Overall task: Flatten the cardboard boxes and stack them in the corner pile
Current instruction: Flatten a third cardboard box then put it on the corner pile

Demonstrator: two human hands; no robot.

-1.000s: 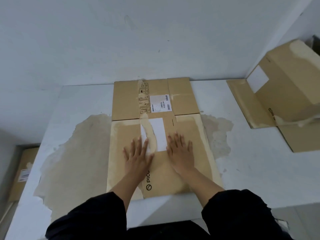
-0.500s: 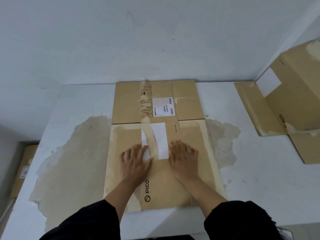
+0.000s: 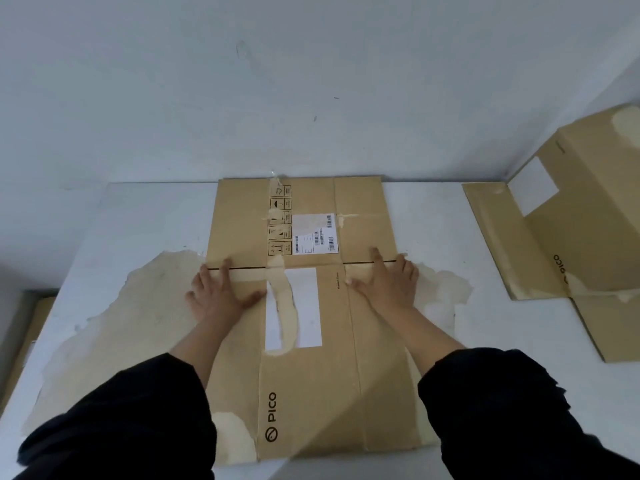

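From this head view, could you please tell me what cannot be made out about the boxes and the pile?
- Flattened box: its near left corner is hidden by the left sleeve.
- Shipping label: print too small to read.
- Corner pile: cut off by the right frame edge, so its sheet count is unclear.
- Cardboard beside the table: mostly hidden by the table edge.
- Left hand and right hand: palms are hidden, so pressure is unknown.

free: table left (image 3: 138, 216) | blocked: wall behind (image 3: 311, 81); right carton (image 3: 571, 220), maybe leaning
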